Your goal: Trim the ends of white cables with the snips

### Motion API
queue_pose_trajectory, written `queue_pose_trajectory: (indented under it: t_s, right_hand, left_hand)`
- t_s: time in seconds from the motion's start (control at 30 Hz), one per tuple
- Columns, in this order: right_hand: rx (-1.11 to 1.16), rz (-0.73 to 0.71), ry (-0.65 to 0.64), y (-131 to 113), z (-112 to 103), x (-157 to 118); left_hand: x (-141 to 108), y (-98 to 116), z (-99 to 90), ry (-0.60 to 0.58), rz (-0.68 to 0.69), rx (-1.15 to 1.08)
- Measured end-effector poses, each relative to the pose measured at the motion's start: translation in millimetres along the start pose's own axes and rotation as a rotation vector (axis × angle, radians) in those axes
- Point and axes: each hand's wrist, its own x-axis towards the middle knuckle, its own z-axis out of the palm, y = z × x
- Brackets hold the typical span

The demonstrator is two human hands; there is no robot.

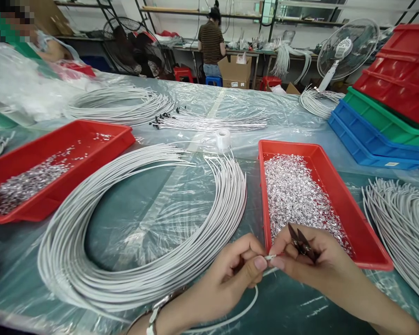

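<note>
Between the thumb and forefinger of my left hand (239, 265) is pinched the end of a white cable (251, 300), which loops down and away to the left. My right hand (309, 256) pinches at the tip of that same cable with thumb and forefinger. Tucked in the right palm are small dark snips (302, 242), their blades apart and pointing up. Both hands meet just in front of a red tray (366, 242) heaped with small silvery scraps (296, 190). A large coil of white cables (70, 260) lies left of my hands.
Another red tray (104, 128) of silvery bits stands at left, with a person's hand at its edge. More cable bundles (405, 223) lie at right and farther back. A tape roll (223, 139) sits mid-table. Stacked bins (387, 107) rise at right. People and fans are behind.
</note>
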Motion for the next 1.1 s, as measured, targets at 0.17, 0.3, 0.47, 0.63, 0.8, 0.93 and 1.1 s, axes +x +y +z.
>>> queue_pose_trajectory:
  t_s: [0.17, 0.3, 0.47, 0.63, 0.8, 0.93, 1.1]
  right_hand:
    - [0.04, 0.009, -0.011, -0.2, -0.2, -0.5]
    - [0.024, 0.012, -0.014, -0.5, -0.7, 0.0]
    - [0.069, 0.055, -0.019, 0.7, -2.2, -0.4]
    - [0.229, 0.031, -0.121, 11.0, -7.4, 2.5]
    - [0.298, 0.108, -0.11, 16.4, -9.3, 7.5]
    - [0.285, 0.141, -0.089, 11.0, -7.6, 8.3]
    - [0.24, 0.147, -0.04, 4.7, -3.6, 6.6]
  left_hand:
    - [-0.1, 7.2, -0.6, 0.036, -0.049, 0.111]
    - [0.2, 8.8, -1.1, 0.044, -0.072, 0.155]
    - [0.2, 6.1, -1.1, 0.054, -0.08, 0.156]
    - [0.9, 7.4, -0.5, 0.038, -0.07, 0.184]
    - [2.5, 4.5, -1.5, 0.045, -0.054, 0.167]
    - [3.2, 2.7, -2.8, 0.034, -0.063, 0.14]
    - [4.9, 3.5, -3.8, 0.054, -0.066, 0.133]
